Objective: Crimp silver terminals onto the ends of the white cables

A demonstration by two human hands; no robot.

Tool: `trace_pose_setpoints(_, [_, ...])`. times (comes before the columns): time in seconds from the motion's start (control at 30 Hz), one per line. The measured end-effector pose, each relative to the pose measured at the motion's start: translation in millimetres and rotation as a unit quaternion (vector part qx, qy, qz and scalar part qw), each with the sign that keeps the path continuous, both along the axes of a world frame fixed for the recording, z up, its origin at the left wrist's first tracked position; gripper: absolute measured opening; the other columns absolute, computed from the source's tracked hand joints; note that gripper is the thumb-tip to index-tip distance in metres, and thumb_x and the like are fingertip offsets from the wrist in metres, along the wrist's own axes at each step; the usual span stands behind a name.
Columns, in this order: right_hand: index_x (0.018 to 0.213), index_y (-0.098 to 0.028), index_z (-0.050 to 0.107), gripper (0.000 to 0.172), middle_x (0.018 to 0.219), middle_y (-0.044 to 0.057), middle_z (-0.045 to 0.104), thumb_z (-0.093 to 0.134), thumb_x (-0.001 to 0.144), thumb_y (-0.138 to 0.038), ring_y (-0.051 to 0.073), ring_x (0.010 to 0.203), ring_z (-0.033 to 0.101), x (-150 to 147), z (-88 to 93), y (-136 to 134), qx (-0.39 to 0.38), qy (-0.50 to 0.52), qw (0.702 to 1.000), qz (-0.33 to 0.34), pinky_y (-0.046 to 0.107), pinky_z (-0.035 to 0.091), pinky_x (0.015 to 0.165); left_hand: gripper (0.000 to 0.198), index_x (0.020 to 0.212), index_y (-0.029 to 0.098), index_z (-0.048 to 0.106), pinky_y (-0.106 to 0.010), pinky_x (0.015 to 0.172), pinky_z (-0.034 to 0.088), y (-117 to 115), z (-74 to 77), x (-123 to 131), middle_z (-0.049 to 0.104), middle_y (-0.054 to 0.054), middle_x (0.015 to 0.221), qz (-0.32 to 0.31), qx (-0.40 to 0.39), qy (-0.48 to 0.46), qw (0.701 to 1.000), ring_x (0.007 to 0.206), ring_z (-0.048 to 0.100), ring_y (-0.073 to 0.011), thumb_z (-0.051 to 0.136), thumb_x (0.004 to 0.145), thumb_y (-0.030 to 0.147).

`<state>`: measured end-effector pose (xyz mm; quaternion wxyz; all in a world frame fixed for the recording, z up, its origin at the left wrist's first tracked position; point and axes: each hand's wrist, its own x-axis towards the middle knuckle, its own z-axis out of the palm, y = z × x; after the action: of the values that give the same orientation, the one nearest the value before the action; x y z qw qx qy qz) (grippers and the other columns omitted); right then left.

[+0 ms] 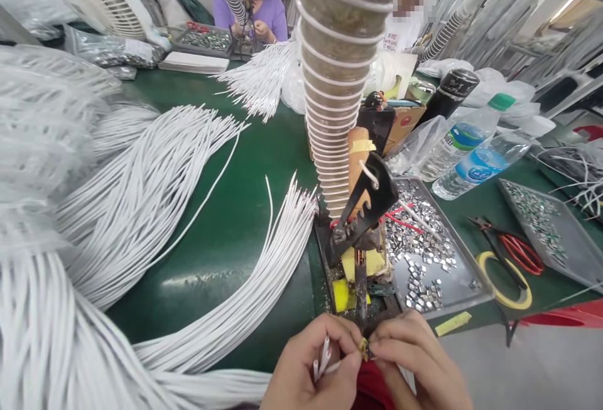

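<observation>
My left hand [313, 366] is closed round a few white cables [324, 356], whose cut ends stick out between the fingers. My right hand [421, 360] pinches a small metal piece [365, 348] with a yellowish part, right where both hands' fingertips meet; its exact kind is too small to tell. Just above the fingertips points the dark tip of a soldering iron [360, 291], fixed upright in a black metal stand [372, 193]. Whether the piece touches the tip is unclear. Under the iron lies a yellow sponge [345, 296].
White cable bundles [254, 297] cover the left side. A ribbed extraction hose [336, 83] rises mid-table. To the right are a tray [464, 291] of small metal shells, water bottles [480, 165], yellow tape [511, 302] and red-handled pliers [521, 254]. Two people sit opposite.
</observation>
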<state>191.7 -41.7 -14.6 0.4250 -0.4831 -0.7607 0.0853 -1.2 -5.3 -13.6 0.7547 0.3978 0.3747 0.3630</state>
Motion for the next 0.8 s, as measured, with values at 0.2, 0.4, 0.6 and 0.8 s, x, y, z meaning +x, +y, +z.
trace_pose_setpoints(0.2, [0.103,-0.022,0.07,0.017,0.086,0.003,0.072,0.064,0.095,-0.008,0.013,0.071,0.073,-2,-8.1,-9,0.031,-0.034,0.997,-0.066,0.026,0.065,0.072,0.022,0.074,0.018,0.068,-0.023,0.068,0.044,3,3.7,5,0.07,-0.002,0.082,0.022,-0.026,-0.016,0.999,0.071,0.058,-0.0149,0.086,0.085,0.026])
trace_pose_setpoints(0.4, [0.097,-0.024,0.067,0.013,0.091,0.004,0.081,0.065,0.096,-0.011,0.015,0.079,0.081,-11,-17.9,-20,0.043,-0.061,0.985,-0.153,0.028,0.067,0.085,0.019,0.076,0.018,0.063,-0.022,0.07,0.044,7,1.3,4,0.064,0.002,0.08,0.012,-0.031,-0.002,0.999,0.071,0.054,-0.0132,0.078,0.089,0.018])
trace_pose_setpoints(0.6, [0.1,-0.022,0.068,0.013,0.089,0.005,0.083,0.067,0.095,-0.01,0.015,0.078,0.083,-6,-17.4,-10,0.095,-0.097,0.984,-0.117,0.026,0.068,0.08,0.016,0.081,0.018,0.063,-0.024,0.078,0.047,11,-0.6,4,0.068,0.0,0.089,0.003,-0.052,-0.013,0.999,0.078,0.057,-0.0152,0.075,0.092,0.017])
trace_pose_setpoints(0.8, [0.095,-0.026,0.07,0.014,0.089,0.001,0.083,0.069,0.095,-0.012,0.016,0.078,0.082,-27,-15.4,-13,0.073,-0.048,0.974,-0.208,0.03,0.065,0.085,0.016,0.081,0.019,0.064,-0.024,0.076,0.047,10,1.7,4,0.068,0.0,0.09,0.014,-0.053,-0.024,0.998,0.077,0.058,-0.0148,0.074,0.093,0.017])
